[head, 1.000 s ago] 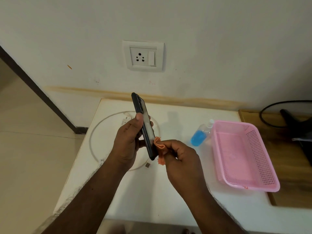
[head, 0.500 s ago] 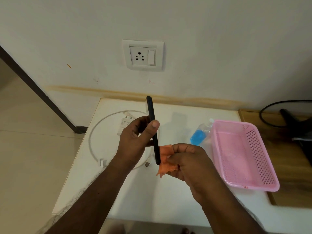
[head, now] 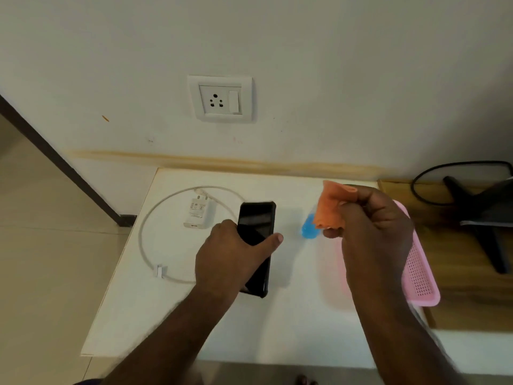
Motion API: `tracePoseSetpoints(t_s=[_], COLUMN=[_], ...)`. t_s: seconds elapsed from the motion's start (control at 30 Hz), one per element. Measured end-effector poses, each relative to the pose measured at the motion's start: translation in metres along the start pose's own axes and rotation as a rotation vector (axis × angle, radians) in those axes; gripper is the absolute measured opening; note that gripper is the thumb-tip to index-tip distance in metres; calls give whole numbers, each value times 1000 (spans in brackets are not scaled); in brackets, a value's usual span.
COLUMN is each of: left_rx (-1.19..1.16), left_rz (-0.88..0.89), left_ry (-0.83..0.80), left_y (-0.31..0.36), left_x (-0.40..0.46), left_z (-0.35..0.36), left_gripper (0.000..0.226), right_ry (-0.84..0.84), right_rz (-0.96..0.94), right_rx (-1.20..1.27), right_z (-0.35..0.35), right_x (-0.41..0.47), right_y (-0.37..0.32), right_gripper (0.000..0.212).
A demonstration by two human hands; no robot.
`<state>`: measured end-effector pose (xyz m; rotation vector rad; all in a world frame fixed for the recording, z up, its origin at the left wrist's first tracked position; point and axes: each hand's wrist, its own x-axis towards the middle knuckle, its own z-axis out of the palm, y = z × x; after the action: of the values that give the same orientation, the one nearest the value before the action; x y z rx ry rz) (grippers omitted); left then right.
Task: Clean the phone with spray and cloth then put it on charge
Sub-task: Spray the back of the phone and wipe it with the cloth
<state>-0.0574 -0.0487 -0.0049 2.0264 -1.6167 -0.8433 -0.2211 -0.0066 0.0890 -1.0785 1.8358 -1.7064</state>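
Observation:
The black phone (head: pixel 256 226) lies screen up and flat on the white table (head: pixel 291 323), near its middle. My left hand (head: pixel 230 262) covers the phone's lower half, fingers and thumb gripping its sides. My right hand (head: pixel 372 234) is raised over the table's right part and pinches a bunched orange cloth (head: pixel 331 208). Behind the cloth a spray bottle of blue liquid (head: pixel 307 230) shows only partly. A white charger plug (head: pixel 197 211) lies left of the phone, its white cable (head: pixel 144 243) looped around it. The wall socket (head: pixel 220 99) sits above the table.
A pink perforated basket (head: pixel 419 276) stands at the table's right edge, mostly behind my right hand. To the right, a wooden surface (head: pixel 455 273) carries a black stand and a black cord. The floor drops away left of the table.
My left hand has brought the phone from upright in the air down flat onto the table. My right hand has lifted the cloth away to the right and higher.

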Motion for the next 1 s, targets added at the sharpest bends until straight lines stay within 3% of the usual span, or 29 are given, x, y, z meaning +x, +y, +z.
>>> tracePoseSetpoints(t_s=[0.07, 0.23, 0.3, 0.37, 0.47, 0.57, 0.77, 1.0], left_rx=[122, 340, 350, 363, 402, 448, 500, 594], left_rz=[-24, -11, -26, -27, 0, 24, -9, -6], left_ry=[-59, -58, -62, -65, -50, -15, 67, 58], left_y=[3, 21, 27, 31, 37, 44, 44, 39], left_x=[-5, -12, -13, -14, -14, -10, -2, 3], left_z=[12, 36, 44, 51, 61, 70, 78, 81], left_gripper=[92, 98, 97, 94, 87, 90, 94, 103], right_ry=[110, 73, -48, -284, -582, -763, -900, -893], right_rz=[-46, -11, -29, -23, 16, 50, -1, 53], right_rx=[-71, -87, -87, -173, -487, -707, -877, -1055], right_z=[-11, -33, -45, -53, -54, -48, -36, -1], right_x=[8, 13, 19, 30, 36, 31, 22, 8], right_y=[8, 24, 29, 34, 47, 61, 75, 95], right_gripper=[8, 14, 20, 26, 29, 24, 11, 31])
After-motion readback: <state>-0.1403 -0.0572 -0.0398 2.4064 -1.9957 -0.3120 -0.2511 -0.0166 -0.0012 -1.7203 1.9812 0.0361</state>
